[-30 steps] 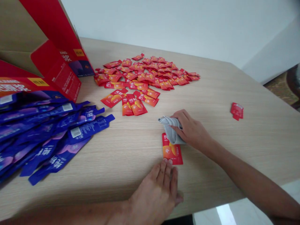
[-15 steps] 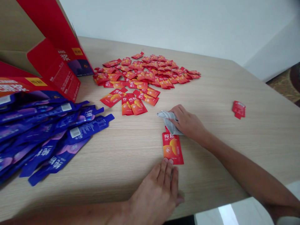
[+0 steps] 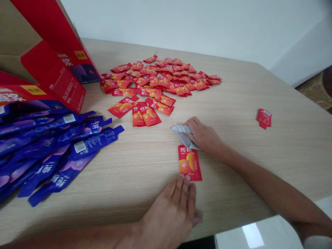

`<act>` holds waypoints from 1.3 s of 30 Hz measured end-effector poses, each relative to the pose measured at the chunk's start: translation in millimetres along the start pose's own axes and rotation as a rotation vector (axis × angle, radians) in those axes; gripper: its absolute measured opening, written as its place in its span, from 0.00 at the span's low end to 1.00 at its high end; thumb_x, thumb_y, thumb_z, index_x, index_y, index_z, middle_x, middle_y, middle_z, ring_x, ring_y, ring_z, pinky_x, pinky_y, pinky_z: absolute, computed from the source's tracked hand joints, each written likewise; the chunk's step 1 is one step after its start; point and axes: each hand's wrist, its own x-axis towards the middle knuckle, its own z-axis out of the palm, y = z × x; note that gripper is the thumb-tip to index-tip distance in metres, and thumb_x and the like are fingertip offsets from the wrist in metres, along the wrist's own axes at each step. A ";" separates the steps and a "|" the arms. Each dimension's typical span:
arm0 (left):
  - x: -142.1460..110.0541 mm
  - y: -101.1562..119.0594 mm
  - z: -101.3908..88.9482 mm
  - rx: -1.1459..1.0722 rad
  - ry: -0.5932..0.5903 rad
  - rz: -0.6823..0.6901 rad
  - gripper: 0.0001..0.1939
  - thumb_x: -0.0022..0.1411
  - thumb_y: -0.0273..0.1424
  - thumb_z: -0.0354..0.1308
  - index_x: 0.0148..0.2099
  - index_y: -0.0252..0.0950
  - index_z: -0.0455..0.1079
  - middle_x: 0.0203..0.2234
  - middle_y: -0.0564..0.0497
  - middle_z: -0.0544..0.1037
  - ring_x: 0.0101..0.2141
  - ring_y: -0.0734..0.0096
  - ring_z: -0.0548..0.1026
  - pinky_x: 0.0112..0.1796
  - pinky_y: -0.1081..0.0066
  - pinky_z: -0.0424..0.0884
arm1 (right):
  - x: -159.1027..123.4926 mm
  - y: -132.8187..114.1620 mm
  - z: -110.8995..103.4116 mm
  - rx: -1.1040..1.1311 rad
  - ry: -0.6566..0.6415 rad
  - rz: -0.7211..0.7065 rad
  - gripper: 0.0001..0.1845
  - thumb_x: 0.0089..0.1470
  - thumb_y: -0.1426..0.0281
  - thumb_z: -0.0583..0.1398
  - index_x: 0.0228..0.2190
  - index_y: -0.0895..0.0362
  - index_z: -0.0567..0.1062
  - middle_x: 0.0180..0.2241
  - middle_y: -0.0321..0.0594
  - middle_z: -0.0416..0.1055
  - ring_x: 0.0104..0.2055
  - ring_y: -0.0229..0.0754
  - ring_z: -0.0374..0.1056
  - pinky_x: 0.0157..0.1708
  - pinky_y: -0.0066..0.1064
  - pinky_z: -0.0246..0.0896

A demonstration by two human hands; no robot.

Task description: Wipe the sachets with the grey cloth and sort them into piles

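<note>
A red sachet [image 3: 190,165] with orange fruit printed on it lies flat on the table in front of me. The fingertips of my left hand [image 3: 171,207] rest on its near edge, fingers stretched out side by side. My right hand [image 3: 201,135] is closed around a folded grey cloth [image 3: 184,135], which lies over the sachet's far end and hides its top. Beyond my hands, several loose red sachets [image 3: 149,114] lie in front of a wide pile of the same kind [image 3: 160,77].
Long blue pouches [image 3: 85,145] are heaped at the left, before an open red cardboard box [image 3: 58,77]. One red sachet [image 3: 264,118] lies face down at the right. A white wall [image 3: 181,27] stands behind the wooden table [image 3: 233,93].
My right hand and the cloth have shifted slightly, now covering the sachet's narrow top. My left hand still touches the near edge. The whole view has moved a little.
</note>
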 end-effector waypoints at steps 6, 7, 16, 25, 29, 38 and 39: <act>4.1 1.3 -3.1 0.005 -0.005 0.007 0.29 0.71 0.49 0.54 0.51 0.23 0.76 0.48 0.33 0.81 0.51 0.49 0.78 0.55 0.56 0.65 | -63.5 -34.1 -14.9 0.112 -0.008 -0.184 0.15 0.62 0.73 0.57 0.51 0.53 0.67 0.50 0.46 0.71 0.50 0.48 0.72 0.40 0.36 0.74; 4.9 1.7 -3.5 0.002 -0.018 0.001 0.29 0.70 0.49 0.55 0.49 0.24 0.77 0.45 0.34 0.82 0.49 0.49 0.79 0.55 0.55 0.66 | -75.9 -40.3 -12.5 0.120 -0.056 -0.219 0.14 0.62 0.74 0.57 0.49 0.52 0.67 0.48 0.45 0.72 0.47 0.46 0.73 0.38 0.35 0.74; 2.6 -0.9 -0.9 -0.002 0.008 -0.014 0.34 0.67 0.52 0.58 0.55 0.23 0.75 0.52 0.34 0.79 0.53 0.51 0.78 0.55 0.59 0.68 | -1.1 3.3 4.1 -0.041 -0.014 0.022 0.12 0.66 0.64 0.57 0.48 0.56 0.67 0.50 0.48 0.69 0.47 0.50 0.73 0.36 0.38 0.73; 4.5 2.5 -3.0 -0.010 -0.012 -0.015 0.30 0.66 0.51 0.60 0.49 0.24 0.78 0.46 0.34 0.82 0.48 0.50 0.80 0.55 0.57 0.67 | -77.8 -44.0 -10.5 0.104 -0.130 -0.198 0.13 0.64 0.73 0.57 0.49 0.53 0.67 0.49 0.44 0.71 0.48 0.45 0.72 0.41 0.36 0.73; 5.2 2.0 -3.5 -0.011 -0.021 -0.019 0.31 0.66 0.51 0.60 0.50 0.24 0.77 0.47 0.33 0.81 0.49 0.50 0.79 0.55 0.57 0.67 | -65.6 -40.1 6.3 0.094 -0.171 -0.135 0.12 0.65 0.69 0.58 0.49 0.54 0.68 0.49 0.44 0.71 0.46 0.46 0.73 0.39 0.35 0.73; 2.6 -1.1 -3.8 0.019 -0.011 0.013 0.31 0.72 0.49 0.53 0.56 0.24 0.75 0.52 0.35 0.79 0.54 0.52 0.77 0.56 0.59 0.67 | -6.9 -13.7 -13.2 0.049 0.057 -0.042 0.12 0.66 0.65 0.56 0.50 0.54 0.66 0.51 0.47 0.69 0.50 0.50 0.71 0.39 0.38 0.72; 2.9 -0.4 -4.2 0.021 -0.013 0.016 0.31 0.72 0.49 0.53 0.56 0.24 0.75 0.52 0.34 0.79 0.54 0.51 0.77 0.56 0.58 0.67 | -22.0 -21.0 -15.6 0.080 0.066 -0.067 0.12 0.65 0.66 0.57 0.50 0.53 0.66 0.50 0.47 0.69 0.50 0.50 0.71 0.39 0.38 0.73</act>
